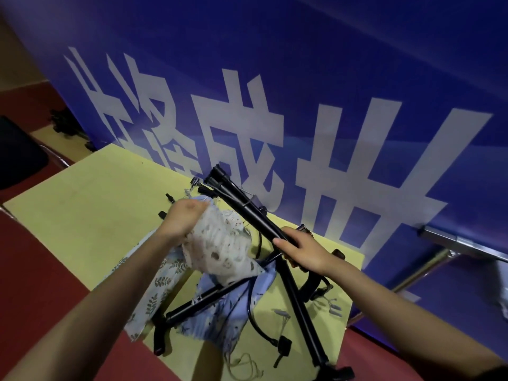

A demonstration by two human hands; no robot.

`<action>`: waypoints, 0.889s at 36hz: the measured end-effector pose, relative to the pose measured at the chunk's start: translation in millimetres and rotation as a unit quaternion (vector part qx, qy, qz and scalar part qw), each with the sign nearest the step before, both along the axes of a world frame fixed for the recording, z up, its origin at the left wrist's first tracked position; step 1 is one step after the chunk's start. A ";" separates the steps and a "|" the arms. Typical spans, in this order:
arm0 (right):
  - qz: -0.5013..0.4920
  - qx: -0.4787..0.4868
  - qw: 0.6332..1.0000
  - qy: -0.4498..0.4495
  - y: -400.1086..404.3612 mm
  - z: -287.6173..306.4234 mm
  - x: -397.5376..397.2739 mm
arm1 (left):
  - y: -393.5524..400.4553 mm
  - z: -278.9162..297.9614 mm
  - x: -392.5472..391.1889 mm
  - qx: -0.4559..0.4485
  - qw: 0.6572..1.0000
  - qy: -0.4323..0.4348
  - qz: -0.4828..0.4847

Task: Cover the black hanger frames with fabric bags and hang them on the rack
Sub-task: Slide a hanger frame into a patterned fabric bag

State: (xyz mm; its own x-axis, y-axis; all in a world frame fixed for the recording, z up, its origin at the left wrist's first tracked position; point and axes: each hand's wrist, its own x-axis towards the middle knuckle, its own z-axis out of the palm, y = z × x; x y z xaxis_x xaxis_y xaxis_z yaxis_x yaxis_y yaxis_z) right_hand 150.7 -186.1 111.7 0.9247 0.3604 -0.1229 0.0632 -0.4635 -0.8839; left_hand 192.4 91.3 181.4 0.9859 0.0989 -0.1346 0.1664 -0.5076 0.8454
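Note:
My right hand (303,250) grips a bundle of black hanger frame rods (242,203) that slants up toward the blue wall. My left hand (182,220) clutches a bunched white patterned fabric bag (222,250) just left of the rods. Under it, light blue leaf-print fabric bags (162,287) lie spread on the yellow table (90,207). More black frame rods (299,301) cross the table beneath my hands, partly covered by the blue fabric.
A blue banner (302,78) with large white characters stands right behind the table. Small black connectors (283,346), grey plugs (281,314) and loose string (244,365) lie near the table's front edge. A metal rail (464,244) runs at the right. Red floor surrounds the table.

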 end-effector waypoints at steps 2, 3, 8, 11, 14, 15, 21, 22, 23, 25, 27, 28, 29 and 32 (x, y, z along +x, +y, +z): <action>0.007 -0.017 1.000 0.001 0.6 -0.9 1.2 | 6.2 3.3 3.4 -0.194 0.978 0.056 0.057; 0.007 -0.032 0.999 0.002 1.8 -1.7 2.5 | 11.2 2.4 6.6 -0.253 0.963 0.074 0.060; -0.003 -0.083 0.996 -0.020 6.4 -5.2 11.2 | 24.9 -11.4 16.5 -0.373 0.921 0.083 0.070; 0.018 -0.104 0.994 -0.024 5.9 1.2 11.5 | 21.4 -14.1 12.7 -0.394 0.913 0.058 0.090; 0.048 -0.103 0.993 -0.021 1.9 9.2 10.3 | 21.3 -15.2 10.2 -0.393 0.913 0.028 0.108; 0.058 -0.100 0.993 -0.015 0.1 11.2 10.1 | 22.5 -14.4 9.6 -0.386 0.915 0.020 0.114; 0.071 -0.154 0.985 0.023 -9.0 8.3 6.8 | 15.7 -1.8 5.0 -0.262 0.962 -0.033 0.067; 0.067 -0.164 0.984 0.017 -9.1 7.5 6.2 | 10.8 0.4 2.9 -0.240 0.969 -0.040 0.039; 0.063 -0.173 0.983 0.010 -9.3 7.1 5.8 | 5.9 2.3 0.3 -0.220 0.974 -0.049 0.012; 0.058 -0.194 0.979 -0.003 -9.6 8.1 6.2 | -1.9 4.5 -3.0 -0.185 0.980 -0.060 -0.034; 0.051 -0.203 0.978 0.005 -9.8 11.2 7.6 | -5.7 2.3 -4.0 -0.128 0.987 -0.066 -0.070; 0.048 -0.202 0.978 0.017 -9.5 13.6 8.6 | -7.0 0.3 -4.3 -0.095 0.990 -0.066 -0.085; 0.046 -0.196 0.979 0.033 -9.0 16.5 9.9 | -10.0 -0.6 -5.8 -0.068 0.991 -0.063 -0.101; 0.049 -0.201 0.976 0.071 -2.8 21.3 16.4 | -31.3 0.2 -13.9 -0.053 0.984 -0.057 -0.159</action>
